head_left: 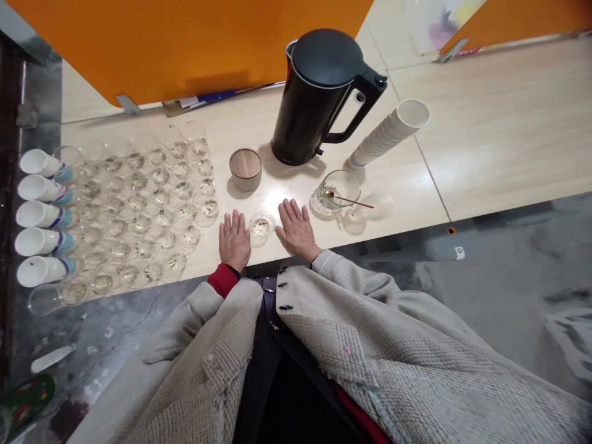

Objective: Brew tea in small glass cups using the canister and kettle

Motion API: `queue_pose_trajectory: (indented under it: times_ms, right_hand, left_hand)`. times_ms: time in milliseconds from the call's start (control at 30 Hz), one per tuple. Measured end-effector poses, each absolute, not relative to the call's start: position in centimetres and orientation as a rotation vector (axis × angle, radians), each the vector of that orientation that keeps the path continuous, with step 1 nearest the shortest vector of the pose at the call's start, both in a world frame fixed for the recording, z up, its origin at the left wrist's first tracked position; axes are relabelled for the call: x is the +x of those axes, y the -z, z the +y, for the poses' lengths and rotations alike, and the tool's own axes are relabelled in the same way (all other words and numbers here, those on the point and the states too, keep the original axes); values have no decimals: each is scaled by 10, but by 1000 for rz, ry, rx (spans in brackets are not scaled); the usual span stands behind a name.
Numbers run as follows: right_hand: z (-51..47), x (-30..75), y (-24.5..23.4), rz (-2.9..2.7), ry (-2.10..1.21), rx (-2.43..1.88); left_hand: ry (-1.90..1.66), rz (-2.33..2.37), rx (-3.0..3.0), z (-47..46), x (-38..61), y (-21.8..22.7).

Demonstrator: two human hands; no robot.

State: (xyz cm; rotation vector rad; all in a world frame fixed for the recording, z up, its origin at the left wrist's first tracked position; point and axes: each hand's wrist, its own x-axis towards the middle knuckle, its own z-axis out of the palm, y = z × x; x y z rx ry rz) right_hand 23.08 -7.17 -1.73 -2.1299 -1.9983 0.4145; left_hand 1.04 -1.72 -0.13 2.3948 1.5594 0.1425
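**Two flat hands frame a small glass at the near edge**

A person stands at a pale wooden surface [485, 142]. The left hand [234, 239] and right hand [296, 229] lie palm down, fingers spread and straight, holding nothing. Between them, just beside both, sits a small glass [261, 227] with a little pale content. To lift it well, a light pinch at the rim with the glass kept level would likely avoid a spill. Both wrists rest at the near edge, sleeves drawn back slightly. Left of the hands stand rows of similar glasses [152, 197], with paper cups [41, 216] lying further left. Further back are a kettle [319, 92], a lidded jar [245, 168], a cup stack [388, 132] and a glass dish [340, 188] holding a spoon [346, 200].
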Motion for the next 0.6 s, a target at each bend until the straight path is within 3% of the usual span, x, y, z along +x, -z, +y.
queue_pose_trajectory:
  times_ms: [600]
  right_hand:
    - [-71,233,21,-2023,-392,-2117]
  left_hand:
    - [-182,1549,2364,-16,10,4]
